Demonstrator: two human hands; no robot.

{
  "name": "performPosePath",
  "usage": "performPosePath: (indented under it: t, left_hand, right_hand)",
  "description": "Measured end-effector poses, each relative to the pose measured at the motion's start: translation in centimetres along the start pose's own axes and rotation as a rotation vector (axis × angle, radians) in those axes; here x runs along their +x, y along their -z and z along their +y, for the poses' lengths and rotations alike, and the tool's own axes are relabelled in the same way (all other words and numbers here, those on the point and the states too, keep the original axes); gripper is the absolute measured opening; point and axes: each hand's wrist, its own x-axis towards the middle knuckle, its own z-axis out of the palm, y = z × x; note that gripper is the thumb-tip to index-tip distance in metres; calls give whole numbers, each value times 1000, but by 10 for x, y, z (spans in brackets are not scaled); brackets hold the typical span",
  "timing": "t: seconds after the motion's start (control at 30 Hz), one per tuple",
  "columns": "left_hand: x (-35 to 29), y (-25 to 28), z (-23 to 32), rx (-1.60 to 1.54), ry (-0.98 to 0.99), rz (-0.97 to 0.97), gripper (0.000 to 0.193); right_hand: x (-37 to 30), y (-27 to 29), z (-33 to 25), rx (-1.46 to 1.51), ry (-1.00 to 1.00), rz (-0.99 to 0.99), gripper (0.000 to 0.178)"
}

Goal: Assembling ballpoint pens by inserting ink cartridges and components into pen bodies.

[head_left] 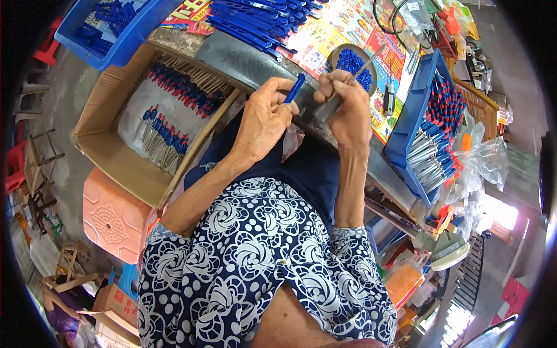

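My left hand (262, 120) is closed around a slim blue plastic piece (295, 88), which sticks up past the fingers. Close by on its right, my right hand (351, 115) grips a thin metal rod (368, 62) slanting up to the right. A blurred grey shape (327, 109) shows below those fingers; its kind is unclear. Both hands are over the near edge of the worktable. Beyond the right hand sits a round dish (335, 57) of small blue parts (351, 61). A heap of long blue plastic pieces (249, 24) lies at the table's far side.
An open cardboard box (96, 124) at left holds rows of blue-and-red-handled metal tools. Behind it is a blue crate (110, 61) with blue parts. A blue bin (397, 139) of similar tools stands at right, beside clear plastic bags (484, 162). A pink stool (110, 223) is below the box.
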Motion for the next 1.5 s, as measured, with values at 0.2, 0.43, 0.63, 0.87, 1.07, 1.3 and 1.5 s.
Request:
performPosePath:
  t: [0.2, 0.43, 0.63, 0.87, 1.07, 1.3, 1.5]
  left_hand:
    - [-9, 12, -1, 17, 93, -5, 32]
    - [-6, 16, -8, -7, 140, 10, 21]
    - [-2, 16, -7, -36, 156, 15, 21]
    - [-2, 17, -11, -130, 140, -1, 23]
    - [0, 18, -9, -75, 153, -1, 24]
    - [-2, 20, -1, -153, 161, -48, 28]
    - [5, 20, 5, -218, 243, -110, 21]
  right_hand:
    - [-8, -14, 4, -250, 250, -84, 14]
    - [-13, -30, 18, -587, 465, -173, 10]
    - [-8, -27, 20, -632, 483, -209, 13]
    - [-11, -34, 14, -704, 661, -248, 13]
    - [-15, -29, 21, -486, 534, -8, 8]
    - [-3, 7, 0, -199, 433, 131, 13]
    - [1, 40, -20, -362, 409, 235, 11]
